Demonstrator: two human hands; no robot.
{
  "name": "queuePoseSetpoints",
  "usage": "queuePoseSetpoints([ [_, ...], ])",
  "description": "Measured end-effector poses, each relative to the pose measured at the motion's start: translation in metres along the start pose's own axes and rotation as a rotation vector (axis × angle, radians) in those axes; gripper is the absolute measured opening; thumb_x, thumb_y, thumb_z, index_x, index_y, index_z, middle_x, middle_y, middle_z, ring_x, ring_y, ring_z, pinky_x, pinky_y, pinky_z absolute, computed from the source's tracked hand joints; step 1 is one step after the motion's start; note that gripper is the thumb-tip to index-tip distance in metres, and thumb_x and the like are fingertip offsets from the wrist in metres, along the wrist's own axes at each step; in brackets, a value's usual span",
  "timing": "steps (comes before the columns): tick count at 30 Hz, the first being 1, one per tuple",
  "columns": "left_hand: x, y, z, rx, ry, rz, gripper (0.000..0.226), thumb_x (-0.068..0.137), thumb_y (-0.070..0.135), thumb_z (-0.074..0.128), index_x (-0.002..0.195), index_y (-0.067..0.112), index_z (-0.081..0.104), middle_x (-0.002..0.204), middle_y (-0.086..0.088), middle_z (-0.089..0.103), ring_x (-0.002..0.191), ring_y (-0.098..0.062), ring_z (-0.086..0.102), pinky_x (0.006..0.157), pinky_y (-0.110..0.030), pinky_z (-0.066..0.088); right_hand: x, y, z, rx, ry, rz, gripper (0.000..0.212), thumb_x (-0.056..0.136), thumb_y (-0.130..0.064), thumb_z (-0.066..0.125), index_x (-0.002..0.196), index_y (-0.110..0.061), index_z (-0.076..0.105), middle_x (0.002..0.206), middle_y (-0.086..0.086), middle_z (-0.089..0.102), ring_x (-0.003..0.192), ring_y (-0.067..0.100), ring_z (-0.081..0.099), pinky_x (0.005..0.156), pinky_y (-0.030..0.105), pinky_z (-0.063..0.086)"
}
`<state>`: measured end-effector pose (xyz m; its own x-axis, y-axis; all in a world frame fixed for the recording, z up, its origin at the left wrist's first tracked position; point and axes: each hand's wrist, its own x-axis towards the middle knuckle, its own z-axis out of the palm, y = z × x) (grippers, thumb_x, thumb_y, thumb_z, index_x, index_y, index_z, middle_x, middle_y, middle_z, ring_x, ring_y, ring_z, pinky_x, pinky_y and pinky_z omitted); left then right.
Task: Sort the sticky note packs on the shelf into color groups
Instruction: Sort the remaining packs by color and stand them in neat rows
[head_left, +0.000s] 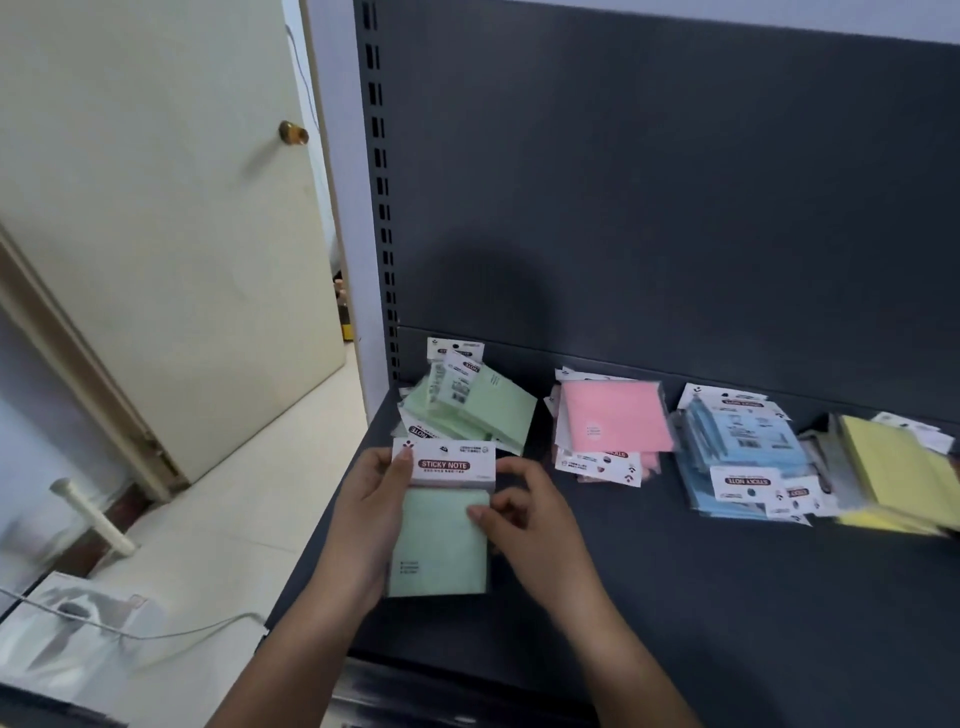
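sticky note packs, four colour lots on a dark grey shelf (675, 597). one green pack (441, 540), white header card reading "sticky note", held above the shelf's front left part. left hand (371, 525): fingers curled behind the pack's left edge, thumb on the header corner. right hand (524, 525): thumb and forefinger pinching the pack's right edge, other fingers loosely curled. green pile (472, 410) at back left, just behind the held pack. pink pile (613, 426) to its right, apart. blue pile (743, 457) further right, touching the yellow pile (893, 473) at the frame edge. cream door (171, 234) with brass knob (293, 133), left of the shelf.
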<state>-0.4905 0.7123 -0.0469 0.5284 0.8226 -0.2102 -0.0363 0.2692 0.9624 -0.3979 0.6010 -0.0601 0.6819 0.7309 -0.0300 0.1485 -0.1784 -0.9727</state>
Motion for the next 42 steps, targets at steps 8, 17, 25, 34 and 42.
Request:
queuePoseSetpoints([
  [8, 0.011, -0.015, -0.023, 0.248, -0.19, 0.073, 0.046, 0.081, -0.002, 0.065, 0.107, 0.03, 0.044, 0.106, 0.01, 0.062, 0.084, -0.002, 0.063, 0.064, -0.016, 0.051, 0.007, 0.003, 0.016, -0.068, 0.137, 0.107, 0.047, 0.083, -0.006, 0.066, 0.116, -0.027, 0.042, 0.068, -0.003, 0.062, 0.068, 0.011, 0.059, 0.073, 0.041, 0.054],
  [17, 0.014, -0.026, -0.042, 0.637, -0.28, 0.198, 0.069, 0.077, -0.002, 0.068, 0.132, 0.023, 0.035, 0.143, -0.001, 0.035, 0.115, -0.024, 0.052, 0.094, -0.038, 0.048, 0.005, 0.006, 0.025, -0.339, 0.032, 0.106, 0.036, 0.084, -0.008, 0.063, 0.117, -0.019, 0.052, 0.078, -0.008, 0.048, 0.07, 0.009, 0.051, 0.076, 0.037, 0.054],
  [25, 0.012, -0.037, -0.05, 0.949, -0.289, 0.446, 0.044, 0.084, 0.008, 0.064, 0.125, 0.017, 0.052, 0.145, -0.001, 0.033, 0.134, -0.016, 0.029, 0.108, -0.02, 0.019, 0.004, 0.002, 0.032, -0.771, -0.001, 0.088, 0.041, 0.086, -0.032, 0.061, 0.124, -0.022, 0.049, 0.115, -0.002, 0.047, 0.107, 0.018, 0.051, 0.085, 0.027, 0.043],
  [34, 0.021, -0.044, -0.045, 1.146, -0.314, 0.543, 0.041, 0.099, 0.019, 0.037, 0.14, 0.02, 0.038, 0.156, -0.002, 0.012, 0.144, -0.016, 0.011, 0.116, -0.023, 0.007, 0.01, 0.002, 0.032, -0.864, 0.019, 0.085, 0.035, 0.089, -0.041, 0.055, 0.12, -0.025, 0.05, 0.118, -0.004, 0.044, 0.109, 0.017, 0.05, 0.082, 0.028, 0.044],
  [42, 0.019, -0.032, -0.045, 0.858, -0.158, 0.528, 0.031, 0.088, 0.0, 0.054, 0.117, 0.009, 0.058, 0.134, -0.001, 0.047, 0.125, -0.014, 0.039, 0.102, -0.013, 0.022, 0.028, -0.002, 0.027, -0.834, 0.372, -0.289, 0.027, 0.088, -0.017, 0.058, 0.114, -0.013, 0.064, 0.14, 0.009, 0.039, 0.137, 0.026, 0.025, 0.114, 0.032, 0.019],
])
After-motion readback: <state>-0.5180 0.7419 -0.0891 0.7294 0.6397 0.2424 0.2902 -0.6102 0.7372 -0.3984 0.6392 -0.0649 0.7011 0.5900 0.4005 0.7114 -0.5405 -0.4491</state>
